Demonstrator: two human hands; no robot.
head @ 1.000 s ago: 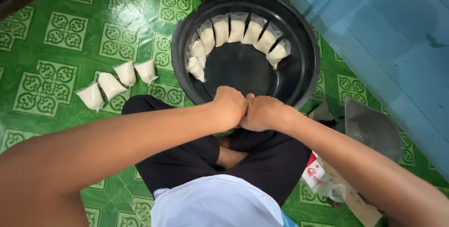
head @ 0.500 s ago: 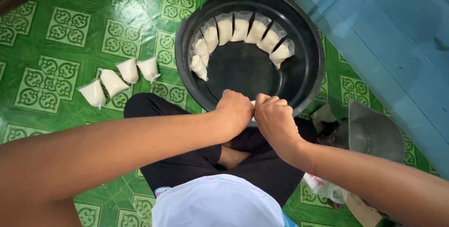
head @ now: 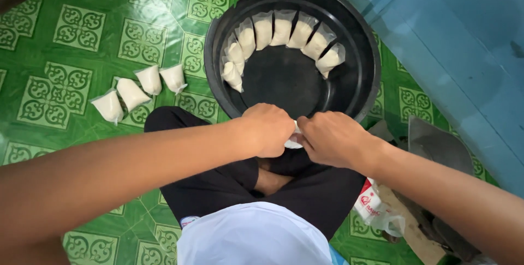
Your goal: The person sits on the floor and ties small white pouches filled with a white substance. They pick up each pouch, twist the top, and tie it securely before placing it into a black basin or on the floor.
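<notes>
Your left hand (head: pixel 268 128) and right hand (head: pixel 332 138) meet over your lap, fingers pinched shut on a small white bag (head: pixel 293 141) at six o'clock of the black tub (head: pixel 364 41); judging by this, keep its neck taut, clear of the rim, while closing it

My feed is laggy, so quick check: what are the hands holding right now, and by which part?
Both the left hand and right hand pinch a small white pouch between them; it is mostly hidden, so which part they grip cannot be told.
</notes>
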